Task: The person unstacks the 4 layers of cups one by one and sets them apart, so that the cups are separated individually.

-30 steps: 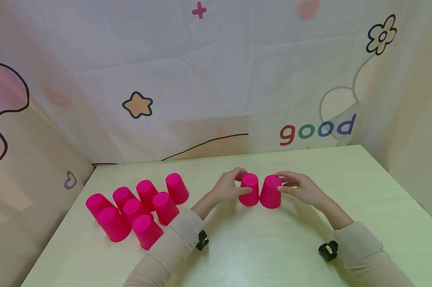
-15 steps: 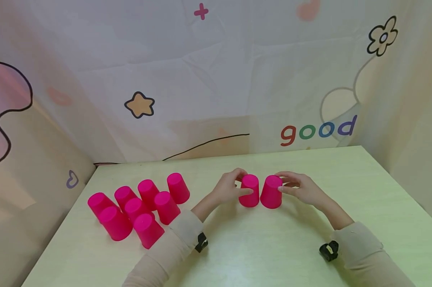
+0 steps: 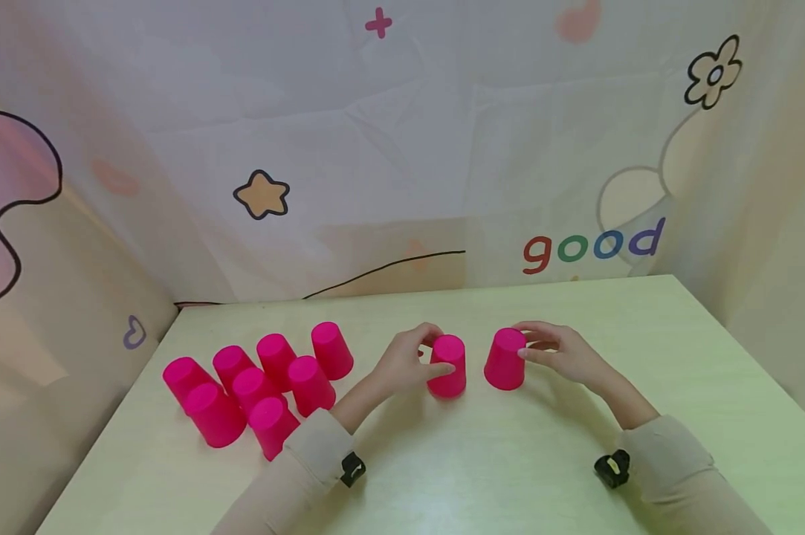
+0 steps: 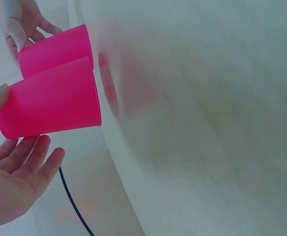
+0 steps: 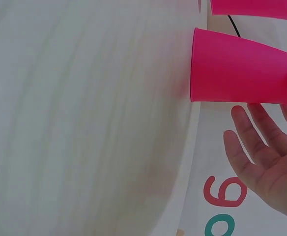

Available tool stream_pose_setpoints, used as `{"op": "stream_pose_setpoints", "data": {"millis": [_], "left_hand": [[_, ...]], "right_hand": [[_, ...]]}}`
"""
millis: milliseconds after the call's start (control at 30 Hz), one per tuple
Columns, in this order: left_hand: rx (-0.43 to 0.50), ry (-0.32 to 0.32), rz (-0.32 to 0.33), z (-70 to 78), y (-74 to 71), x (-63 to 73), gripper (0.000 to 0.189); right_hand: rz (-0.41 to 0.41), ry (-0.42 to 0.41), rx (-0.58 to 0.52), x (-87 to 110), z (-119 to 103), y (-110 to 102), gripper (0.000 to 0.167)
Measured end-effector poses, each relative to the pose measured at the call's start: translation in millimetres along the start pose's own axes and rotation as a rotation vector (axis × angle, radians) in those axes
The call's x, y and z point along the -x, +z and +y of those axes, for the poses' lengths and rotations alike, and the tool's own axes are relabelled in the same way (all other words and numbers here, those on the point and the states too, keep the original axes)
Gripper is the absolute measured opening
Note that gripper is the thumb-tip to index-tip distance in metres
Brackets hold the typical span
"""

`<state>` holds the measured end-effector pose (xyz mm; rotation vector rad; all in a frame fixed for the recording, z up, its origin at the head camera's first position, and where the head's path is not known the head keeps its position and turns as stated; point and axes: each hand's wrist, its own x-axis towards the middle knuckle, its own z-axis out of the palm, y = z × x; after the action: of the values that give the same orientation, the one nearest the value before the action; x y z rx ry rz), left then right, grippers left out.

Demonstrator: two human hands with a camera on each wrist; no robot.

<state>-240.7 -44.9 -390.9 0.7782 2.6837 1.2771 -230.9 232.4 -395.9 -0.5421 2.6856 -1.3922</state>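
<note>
In the head view my left hand (image 3: pixel 407 362) grips an upside-down pink cup (image 3: pixel 447 366) between thumb and fingers. The left wrist view shows that cup (image 4: pixel 52 101) with a small gap between its rim and its reflection on the table. To the right, a second upside-down pink cup (image 3: pixel 505 360) stands on the table, apart from the first. My right hand (image 3: pixel 568 353) pinches it near its narrow top end, thumb in front and fingers behind. In the right wrist view the outer fingers (image 5: pixel 239 147) of that hand stand away from the cup (image 5: pixel 242 69).
Several more upside-down pink cups (image 3: pixel 218 416) stand in a close group on the left of the pale table (image 3: pixel 482 475). The left forearm passes in front of the group's nearest cup (image 3: pixel 273 425). A printed cloth (image 3: pixel 375 148) hangs behind the table.
My left hand has moved left and toward me with its cup, so a gap has opened between the two held cups. The right hand and its cup have stayed in place.
</note>
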Motion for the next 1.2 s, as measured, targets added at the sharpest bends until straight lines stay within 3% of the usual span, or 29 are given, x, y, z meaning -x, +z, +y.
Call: {"op": "stream_pose_setpoints", "data": {"millis": [267, 667, 933, 1200], "left_hand": [[0.009, 0.003, 0.013, -0.9, -11.6, 18.2, 0.044], [0.001, 0.017, 0.059, -5.8, -34.5, 59.0, 0.045], [-0.019, -0.047, 0.082, -12.3, -44.8, 76.5, 0.045], [-0.011, -0.078, 0.164, -18.2, -57.0, 95.8, 0.044]], "right_hand": [[0.006, 0.022, -0.022, 0.0, 1, 1, 0.045], [0.001, 0.018, -0.012, -1.0, 0, 2, 0.045], [-0.001, 0.028, -0.021, -1.6, 0, 2, 0.046], [0.000, 0.033, -0.019, -2.1, 1, 2, 0.046]]}}
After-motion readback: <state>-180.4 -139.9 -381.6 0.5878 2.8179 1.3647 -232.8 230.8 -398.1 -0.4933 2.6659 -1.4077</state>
